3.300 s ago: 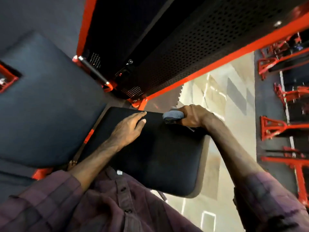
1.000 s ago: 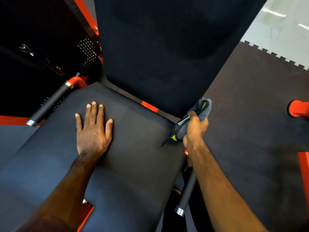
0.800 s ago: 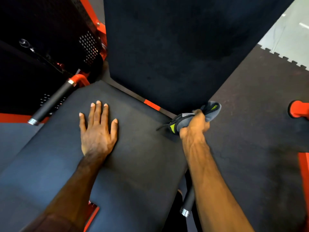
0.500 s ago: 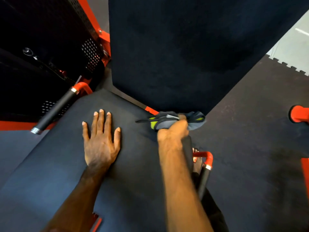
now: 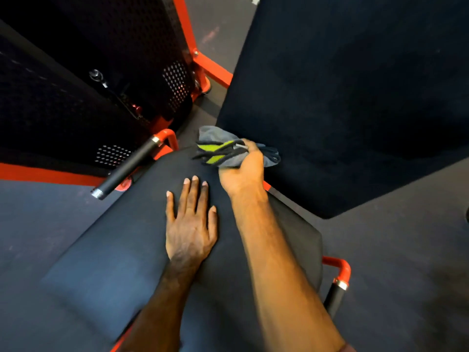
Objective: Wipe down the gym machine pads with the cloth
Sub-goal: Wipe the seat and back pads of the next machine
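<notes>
The cloth [image 5: 236, 151], grey with yellow-green patches and dark cords, is bunched in the right hand [image 5: 241, 171], whose grip is clamped around it with the fingers curled over the wad. It is held at the far edge of the seat pad [image 5: 127, 250], just in front of the upright back pad [image 5: 355, 97], where the two pads meet. Bunching presumably gives a firm, thick contact face and keeps the loose cords out of the stroke. The left hand [image 5: 190, 224] is laid flat on the seat pad, fingers straight and slightly spread, nothing being gripped; it is judged to serve as a brace for the leaning body and to steady the pad. The right forearm is crossed close beside the left hand, so the wiping area is kept just ahead of the bracing hand. A black handle [image 5: 124, 168] on a red frame [image 5: 167, 138] projects at the left of the seat, and a second handle [image 5: 335, 295] is seen at the right. Whether the cloth is pressed onto the pad surface or held just above it cannot be told. The step in hand is judged to be wiping along the rear of the seat pad.
</notes>
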A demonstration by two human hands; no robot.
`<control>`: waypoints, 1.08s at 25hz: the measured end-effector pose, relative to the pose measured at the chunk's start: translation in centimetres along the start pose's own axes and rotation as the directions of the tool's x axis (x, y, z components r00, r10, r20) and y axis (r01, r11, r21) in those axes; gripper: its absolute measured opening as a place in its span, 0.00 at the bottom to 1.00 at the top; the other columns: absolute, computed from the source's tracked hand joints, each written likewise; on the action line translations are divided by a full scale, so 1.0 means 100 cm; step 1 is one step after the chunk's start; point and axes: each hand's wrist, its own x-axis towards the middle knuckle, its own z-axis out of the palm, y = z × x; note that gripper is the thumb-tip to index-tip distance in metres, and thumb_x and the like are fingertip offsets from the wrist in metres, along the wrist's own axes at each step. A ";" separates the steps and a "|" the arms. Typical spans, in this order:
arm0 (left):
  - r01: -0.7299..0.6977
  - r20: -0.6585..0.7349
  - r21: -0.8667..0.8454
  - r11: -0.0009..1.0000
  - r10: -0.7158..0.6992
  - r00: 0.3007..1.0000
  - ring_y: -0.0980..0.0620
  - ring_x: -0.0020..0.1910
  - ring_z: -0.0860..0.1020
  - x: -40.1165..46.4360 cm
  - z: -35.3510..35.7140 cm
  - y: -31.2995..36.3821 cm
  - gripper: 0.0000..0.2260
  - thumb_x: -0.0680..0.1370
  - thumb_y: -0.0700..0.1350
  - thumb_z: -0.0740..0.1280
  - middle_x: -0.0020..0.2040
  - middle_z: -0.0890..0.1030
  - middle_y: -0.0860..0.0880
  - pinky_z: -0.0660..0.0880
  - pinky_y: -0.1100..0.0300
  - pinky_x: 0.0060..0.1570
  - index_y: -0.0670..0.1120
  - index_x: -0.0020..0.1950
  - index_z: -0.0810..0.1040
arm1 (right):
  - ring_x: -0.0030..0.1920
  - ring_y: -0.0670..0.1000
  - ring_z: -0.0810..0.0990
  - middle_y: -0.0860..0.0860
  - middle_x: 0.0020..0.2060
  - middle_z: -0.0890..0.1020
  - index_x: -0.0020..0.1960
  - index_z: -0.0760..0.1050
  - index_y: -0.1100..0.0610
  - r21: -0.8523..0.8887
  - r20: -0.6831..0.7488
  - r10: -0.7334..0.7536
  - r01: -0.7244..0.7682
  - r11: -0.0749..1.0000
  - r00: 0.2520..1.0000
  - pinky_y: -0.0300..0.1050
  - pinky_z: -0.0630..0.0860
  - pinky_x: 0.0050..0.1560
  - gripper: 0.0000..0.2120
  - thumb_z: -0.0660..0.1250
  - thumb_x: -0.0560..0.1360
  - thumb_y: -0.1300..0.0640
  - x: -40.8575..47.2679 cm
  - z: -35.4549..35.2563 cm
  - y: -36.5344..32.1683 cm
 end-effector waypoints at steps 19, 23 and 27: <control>0.437 0.301 -0.325 0.839 -0.346 0.889 0.45 0.77 0.71 -0.131 -0.154 -0.014 0.25 0.84 0.51 0.64 0.79 0.73 0.49 0.63 0.42 0.78 0.51 0.82 0.68 | 0.70 0.55 0.77 0.51 0.66 0.80 0.74 0.75 0.52 -0.594 0.768 0.273 0.804 -0.033 0.579 0.44 0.71 0.66 0.28 0.68 0.75 0.67 -0.125 -0.083 -0.052; 0.590 0.373 -0.264 0.763 -0.483 0.792 0.43 0.73 0.75 -0.250 -0.220 -0.041 0.24 0.82 0.52 0.65 0.74 0.77 0.47 0.73 0.47 0.69 0.53 0.79 0.72 | 0.68 0.56 0.78 0.49 0.67 0.81 0.71 0.75 0.41 -0.427 0.773 0.431 0.884 -0.188 0.465 0.44 0.72 0.61 0.31 0.63 0.72 0.63 -0.196 -0.070 -0.026; 0.731 0.345 -0.273 0.625 -0.646 0.681 0.46 0.74 0.74 -0.372 -0.277 -0.076 0.28 0.78 0.57 0.58 0.75 0.77 0.51 0.73 0.49 0.71 0.55 0.78 0.73 | 0.68 0.52 0.78 0.48 0.65 0.82 0.69 0.79 0.46 -0.235 0.826 0.487 0.959 -0.159 0.283 0.45 0.73 0.65 0.27 0.66 0.75 0.66 -0.313 -0.069 0.011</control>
